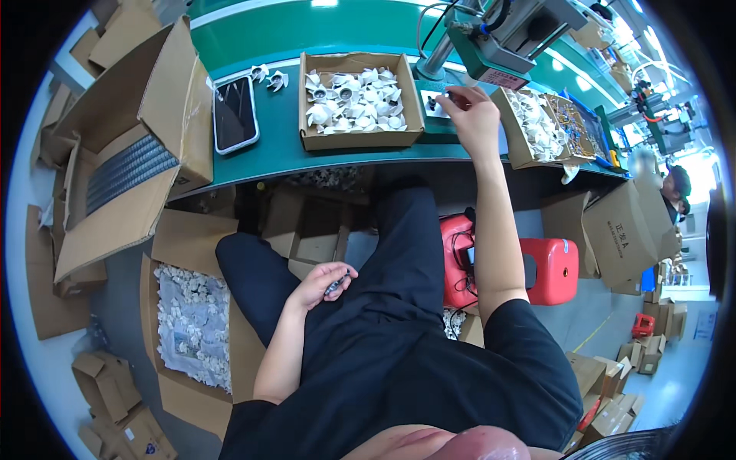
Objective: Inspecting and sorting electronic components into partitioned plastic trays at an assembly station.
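My left hand rests over my lap, its fingers curled around small dark metallic parts whose exact kind is too small to tell. My right hand reaches to the bench, fingertips pinched together just above a white fixture plate. Whatever those fingertips hold is too small to make out. Above the plate hangs the head of a bench press. Left of the fixture stands a shallow cardboard box full of white finned plastic impellers. Two loose impellers lie farther left.
A phone lies on the green bench beside a large open carton. Right of my hand, another box holds white impellers and copper-coloured parts. Beside my left leg sits a carton of white pieces; a red stool-like object is at my right.
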### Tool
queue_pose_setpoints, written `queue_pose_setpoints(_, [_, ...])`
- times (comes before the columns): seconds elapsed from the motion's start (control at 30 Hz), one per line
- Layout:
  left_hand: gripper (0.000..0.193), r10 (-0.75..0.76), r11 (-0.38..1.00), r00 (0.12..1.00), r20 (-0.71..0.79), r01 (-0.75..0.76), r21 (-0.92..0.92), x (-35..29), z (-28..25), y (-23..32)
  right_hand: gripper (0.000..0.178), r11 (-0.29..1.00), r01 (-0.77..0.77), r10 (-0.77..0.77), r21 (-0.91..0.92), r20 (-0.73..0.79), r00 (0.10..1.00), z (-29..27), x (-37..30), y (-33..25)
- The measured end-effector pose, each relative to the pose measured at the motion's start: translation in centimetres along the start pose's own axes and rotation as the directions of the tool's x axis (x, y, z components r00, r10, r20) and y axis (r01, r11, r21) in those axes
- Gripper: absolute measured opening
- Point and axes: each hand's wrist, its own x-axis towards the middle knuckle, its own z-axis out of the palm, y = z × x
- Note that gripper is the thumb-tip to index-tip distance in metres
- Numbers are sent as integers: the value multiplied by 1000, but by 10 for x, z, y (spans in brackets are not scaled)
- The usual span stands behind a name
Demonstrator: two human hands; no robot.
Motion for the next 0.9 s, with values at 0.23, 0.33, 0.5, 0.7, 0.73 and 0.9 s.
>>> queue_pose_setpoints(0.23, [29, -69, 993, 994, -87, 77, 92, 6, -11, -11, 37, 997, -63, 63, -54, 6, 998, -4, 8, 8])
queue_pose_setpoints(0.33, [28, -73, 992, 990, -123, 84, 93, 12, -16, -11, 39, 991, -120, 121, -59, 16, 992, -10, 11, 11])
queue_pose_setpoints(0.5, [27, -107, 982, 987, -117, 123, 142, 25, -22, -12, 42, 973, -228, 230, -32, 87, 969, -12, 17, 14])
queue_pose_setpoints(0.7, [28, -128, 958, 982, -139, 158, 238, 37, -24, -18, 45, 974, -204, 226, -102, 323, 919, -51, 33, 34])
queue_pose_setpoints(0.73, [28, -130, 959, 983, -131, 159, 236, 37, -25, -19, 41, 970, -236, 243, -57, 199, 950, -60, 37, 42])
queue_pose_setpoints(0.9, [29, -152, 950, 979, -135, 182, 252, 38, -28, -21, 30, 801, 40, 84, -598, 179, 980, -101, 66, 85])
